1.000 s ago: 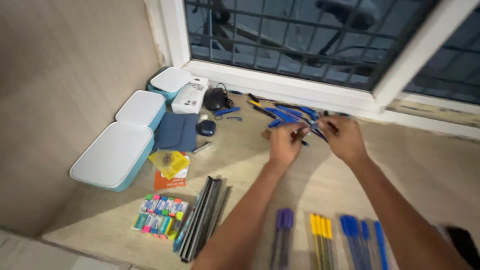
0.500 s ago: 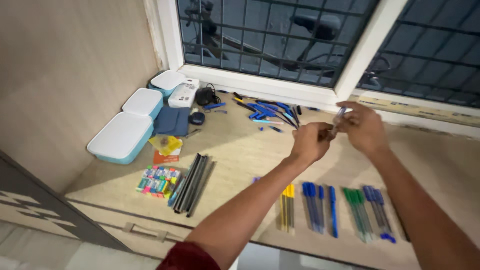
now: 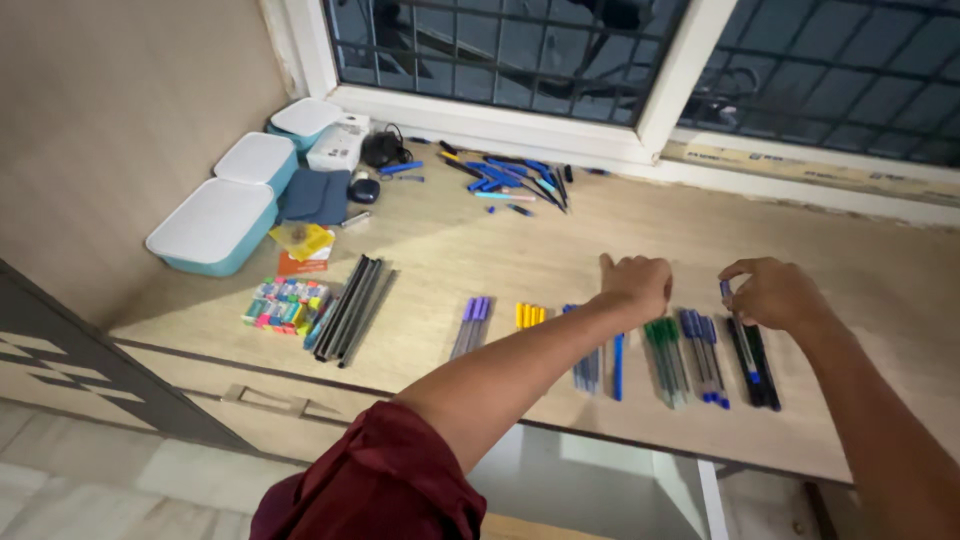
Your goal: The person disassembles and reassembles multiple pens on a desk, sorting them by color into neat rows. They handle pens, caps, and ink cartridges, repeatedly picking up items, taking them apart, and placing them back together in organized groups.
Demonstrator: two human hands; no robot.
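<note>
We saw a slim blue pen pinched in our curled right hand above the black pens, our left hand loosely fisted, holding nothing.

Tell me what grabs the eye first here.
The row of pens sorted by colour along the near edge of the desk: purple pens, yellow pens, green pens. The right hand pinches a blue pen at the row's right end, beside the black pens; the left hand rests fisted mid-row. Far back by the window lies a loose pile of pens.
</note>
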